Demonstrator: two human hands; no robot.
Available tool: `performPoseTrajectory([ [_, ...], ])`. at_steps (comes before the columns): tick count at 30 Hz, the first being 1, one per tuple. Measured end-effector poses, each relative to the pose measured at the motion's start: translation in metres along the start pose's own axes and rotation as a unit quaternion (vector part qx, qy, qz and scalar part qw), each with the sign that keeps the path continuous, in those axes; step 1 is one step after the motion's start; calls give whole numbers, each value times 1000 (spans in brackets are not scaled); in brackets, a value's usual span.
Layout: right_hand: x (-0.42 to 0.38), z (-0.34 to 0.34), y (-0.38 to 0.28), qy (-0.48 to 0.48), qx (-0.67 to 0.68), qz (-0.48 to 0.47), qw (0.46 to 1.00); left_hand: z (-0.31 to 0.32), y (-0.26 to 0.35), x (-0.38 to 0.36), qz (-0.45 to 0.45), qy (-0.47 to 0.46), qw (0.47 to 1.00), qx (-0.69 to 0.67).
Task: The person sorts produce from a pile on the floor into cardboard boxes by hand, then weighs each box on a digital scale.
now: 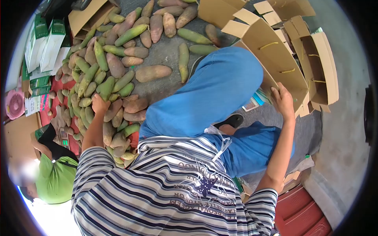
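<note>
My left hand (100,104) is closed around the lower end of a green radish (106,88) at the near side of a large heap. Green and pinkish-brown long radishes (115,65) lie all about that hand. My right hand (282,100) grips the lower edge of an open cardboard box (271,51) with yellow rope handles. This box stands tilted beside my knee, and part of my grip is hidden behind its edge.
More open cardboard boxes (323,67) stand by the grey wall at the right. White-and-green cartons (52,43) are stacked at the far left. A person in a green shirt (56,179) is at the lower left, near a pink basin (15,104). Single radishes (153,73) lie on the grey floor ahead.
</note>
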State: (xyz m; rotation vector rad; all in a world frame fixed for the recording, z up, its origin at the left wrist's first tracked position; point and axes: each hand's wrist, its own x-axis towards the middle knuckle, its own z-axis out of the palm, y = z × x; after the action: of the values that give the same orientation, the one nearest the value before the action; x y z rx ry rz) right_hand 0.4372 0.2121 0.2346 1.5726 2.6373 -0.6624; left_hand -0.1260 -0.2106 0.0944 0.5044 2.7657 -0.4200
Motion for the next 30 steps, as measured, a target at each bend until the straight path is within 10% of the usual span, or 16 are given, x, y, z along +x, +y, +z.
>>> performPoseTrajectory([
  [4,2,6,15,30,-4,-41,999,54,4,4,-51,-4,951,-305],
  [8,-1,4,10,34,-7,-38,999,67,59,-2,-200,-125,673,-701],
  [10,1,4,11,35,-5,-36,999,27,111,-38,-96,-125,649,-744],
  [11,0,4,13,32,-8,-32,999,3,146,-45,-44,-136,756,-639],
  [14,2,4,13,16,-15,-22,1000,-87,227,-91,226,-48,790,-568],
  [20,0,4,14,31,-10,-27,999,-218,364,-155,619,170,651,-405],
  [25,1,5,12,33,-11,-37,999,-218,471,-182,739,112,570,-341],
  [30,3,6,13,37,-21,-47,998,-196,514,-197,743,14,636,-209],
])
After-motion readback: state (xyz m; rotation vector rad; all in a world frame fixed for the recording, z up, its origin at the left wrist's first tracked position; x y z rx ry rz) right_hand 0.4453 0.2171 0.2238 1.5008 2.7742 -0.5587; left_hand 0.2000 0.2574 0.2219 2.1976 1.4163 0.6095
